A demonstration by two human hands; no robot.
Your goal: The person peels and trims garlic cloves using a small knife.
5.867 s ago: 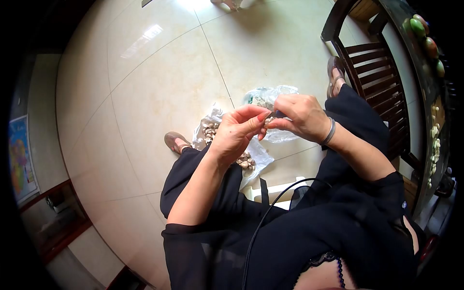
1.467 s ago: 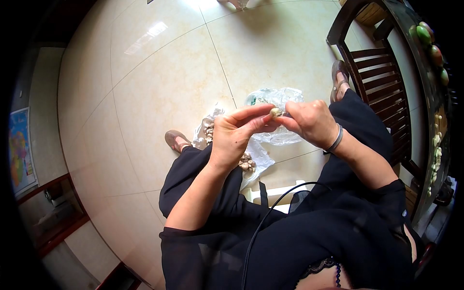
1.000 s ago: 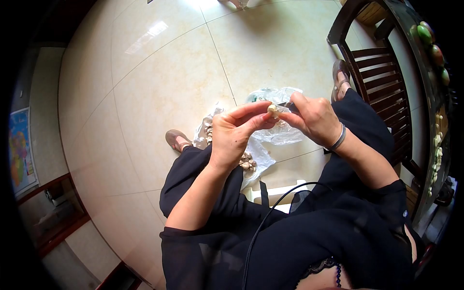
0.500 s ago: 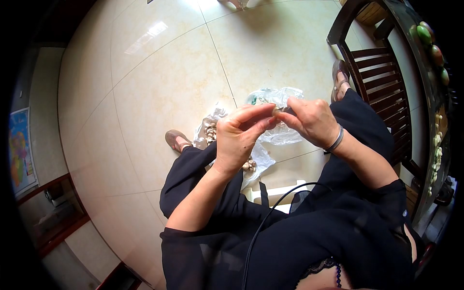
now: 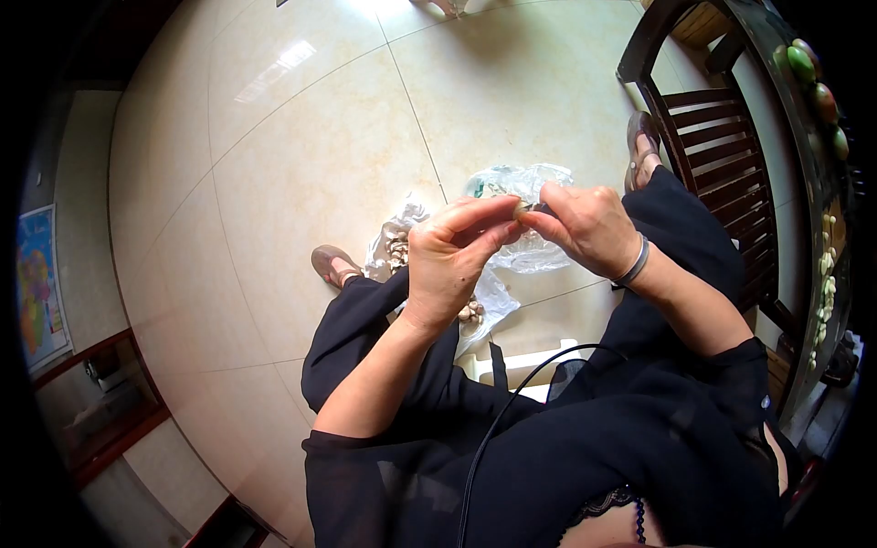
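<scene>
Garlic clove (image 5: 523, 209) work is in hand: the small pale piece sits at the fingertips, above the lap and floor. The left hand (image 5: 452, 251) has its thumb and fingers pinched on it; the right hand (image 5: 592, 230) is curled, thumb tip at the clove's other side. Something dark shows between its fingers, perhaps a small blade; I cannot tell how firmly they grip it.

Judging by how things lie, a fair part is done but plenty is left. Pale cloves (image 5: 825, 265), seemingly peeled, lie in a long strip on the dark table (image 5: 813, 173) near the mangoes (image 5: 802, 66). Brownish garlic (image 5: 398, 248), apparently unpeeled, is heaped on the white plastic bag (image 5: 500, 304) on the floor, partly hidden by the left arm. What look like skins lie in the clear plastic bag (image 5: 551, 258) beyond the hands. Whether the held clove is fully bare is too small to tell.
</scene>
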